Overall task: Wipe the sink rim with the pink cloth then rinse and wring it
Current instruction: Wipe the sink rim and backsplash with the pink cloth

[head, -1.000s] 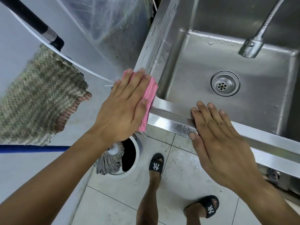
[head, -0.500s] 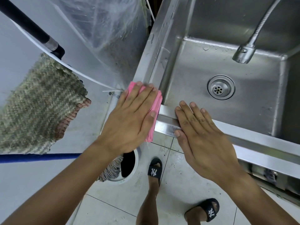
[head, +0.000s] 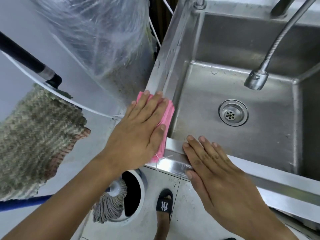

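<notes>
The pink cloth [head: 168,116] lies folded on the front-left corner of the steel sink rim [head: 167,66]. My left hand [head: 138,130] presses flat on top of it, fingers pointing along the left rim, and covers most of it. My right hand [head: 216,174] rests flat on the front rim just right of the corner, fingers spread, holding nothing. About a hand's width of bare rim separates the two hands.
The flexible faucet nozzle [head: 255,81] hangs over the basin above the drain [head: 232,114]. A white mop bucket [head: 140,191] with a mop head [head: 110,205] stands below the corner. A plastic-wrapped bundle [head: 103,40] and a woven mat [head: 34,135] are left. My sandalled foot [head: 164,201] is on the tiles.
My right hand has slid left along the front rim toward the corner. My left hand stays pressed on the pink cloth at the corner. The view has shifted slightly.
</notes>
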Available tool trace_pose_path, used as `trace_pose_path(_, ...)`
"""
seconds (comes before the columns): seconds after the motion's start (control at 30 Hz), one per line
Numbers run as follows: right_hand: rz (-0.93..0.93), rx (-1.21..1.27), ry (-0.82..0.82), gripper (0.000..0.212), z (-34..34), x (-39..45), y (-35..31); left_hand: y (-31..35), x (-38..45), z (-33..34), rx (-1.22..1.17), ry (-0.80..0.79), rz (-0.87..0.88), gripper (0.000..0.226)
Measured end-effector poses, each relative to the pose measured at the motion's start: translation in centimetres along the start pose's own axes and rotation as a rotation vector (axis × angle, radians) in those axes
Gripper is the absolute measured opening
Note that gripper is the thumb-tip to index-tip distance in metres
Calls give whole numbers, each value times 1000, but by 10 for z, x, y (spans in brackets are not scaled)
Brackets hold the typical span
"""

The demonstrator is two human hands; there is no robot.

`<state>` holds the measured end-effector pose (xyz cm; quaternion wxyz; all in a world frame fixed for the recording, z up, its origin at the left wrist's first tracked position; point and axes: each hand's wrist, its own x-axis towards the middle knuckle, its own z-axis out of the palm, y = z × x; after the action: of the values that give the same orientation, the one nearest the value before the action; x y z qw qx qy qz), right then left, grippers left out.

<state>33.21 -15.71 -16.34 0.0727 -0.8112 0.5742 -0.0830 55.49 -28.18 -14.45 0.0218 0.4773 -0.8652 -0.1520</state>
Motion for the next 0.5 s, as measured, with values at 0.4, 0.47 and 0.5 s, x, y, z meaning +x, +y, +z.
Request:
trace_pose_path(0.4, -169, -71, 122, 51, 14, 17, 11, -10, 7, 2, -32, 41, 28, 59)
trace_pose_path(0.47, -194, -62, 112, 51, 14, 20, 15, -19, 31, -1, -36, 30, 41, 59)
trace_pose_path(0.5, -199, -54, 94, 52, 13, 20, 16, -23, 48, -4, -40, 17, 47, 60)
